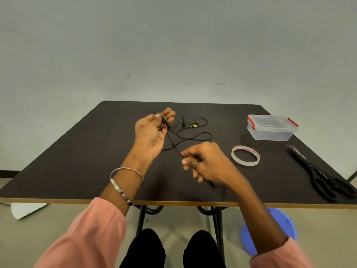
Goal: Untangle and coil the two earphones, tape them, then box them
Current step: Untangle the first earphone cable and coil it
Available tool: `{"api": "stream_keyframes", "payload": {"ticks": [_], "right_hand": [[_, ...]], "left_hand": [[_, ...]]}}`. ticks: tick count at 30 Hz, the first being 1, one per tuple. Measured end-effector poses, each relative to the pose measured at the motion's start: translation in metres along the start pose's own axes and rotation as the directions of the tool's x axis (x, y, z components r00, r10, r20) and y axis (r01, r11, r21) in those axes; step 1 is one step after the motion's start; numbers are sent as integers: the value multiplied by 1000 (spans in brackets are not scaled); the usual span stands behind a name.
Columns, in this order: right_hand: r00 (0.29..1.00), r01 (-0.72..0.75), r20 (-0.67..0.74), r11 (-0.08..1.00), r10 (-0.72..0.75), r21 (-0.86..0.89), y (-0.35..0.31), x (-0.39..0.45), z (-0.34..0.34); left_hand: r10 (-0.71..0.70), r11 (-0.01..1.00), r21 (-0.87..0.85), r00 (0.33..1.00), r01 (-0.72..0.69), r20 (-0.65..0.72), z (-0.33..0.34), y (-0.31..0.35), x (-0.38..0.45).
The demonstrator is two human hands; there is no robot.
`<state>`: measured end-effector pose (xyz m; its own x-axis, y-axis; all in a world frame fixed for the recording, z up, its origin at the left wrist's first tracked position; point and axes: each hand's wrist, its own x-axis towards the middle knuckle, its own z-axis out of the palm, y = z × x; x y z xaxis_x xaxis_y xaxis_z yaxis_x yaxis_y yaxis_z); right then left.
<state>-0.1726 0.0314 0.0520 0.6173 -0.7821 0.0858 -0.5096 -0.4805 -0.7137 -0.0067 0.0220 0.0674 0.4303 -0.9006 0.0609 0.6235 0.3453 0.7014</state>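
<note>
Head cam: left hand (151, 132) fingers curled around coiled earphone cable (174, 146) above table (77, 161); right hand (204, 161) pinches same cable's strand. Second earphone (193, 125) lies behind, box (272, 127) far right.

Scissors (320, 176) (black), blue stool (278, 229)

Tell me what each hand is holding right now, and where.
Both hold one black earphone cable. The left hand grips a coiled bunch at one end; the right hand pinches the cord further along, stretched between them.
</note>
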Motion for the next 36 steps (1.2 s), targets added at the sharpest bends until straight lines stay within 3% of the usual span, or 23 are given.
{"api": "stream_keyframes", "payload": {"ticks": [5, 9, 15, 21, 24, 26, 30, 36], "right_hand": [[992, 27, -125, 996, -16, 85, -8, -1, -15], [976, 95, -210, 977, -53, 193, -10, 0, -29], [921, 192, -368, 971, -128, 142, -12, 15, -61], [921, 237, -337, 968, -198, 79, -9, 27, -81], [917, 245, -367, 948, -158, 204, -2, 32, -76], [917, 243, -379, 926, -122, 290, 6, 32, -68], [937, 221, -330, 928, -117, 299, 23, 30, -42], [984, 141, -90, 979, -156, -146, 26, 21, -2]], "left_hand": [[82, 868, 466, 976, -170, 203, -11, -10, -5], [-3, 727, 641, 932, -247, 363, -20, -18, -5], [-214, 688, 673, 811, -271, 545, -19, -27, -19], [-314, 855, 516, 736, -56, 600, -17, -24, -29], [-297, 927, 372, 701, 48, 648, -16, -22, -30], [-259, 955, 282, 722, 93, 641, -15, -19, -29], [-190, 980, 155, 804, 123, 563, -14, -14, -26], [-88, 986, 164, 921, 27, 378, -8, -7, -17]]}}
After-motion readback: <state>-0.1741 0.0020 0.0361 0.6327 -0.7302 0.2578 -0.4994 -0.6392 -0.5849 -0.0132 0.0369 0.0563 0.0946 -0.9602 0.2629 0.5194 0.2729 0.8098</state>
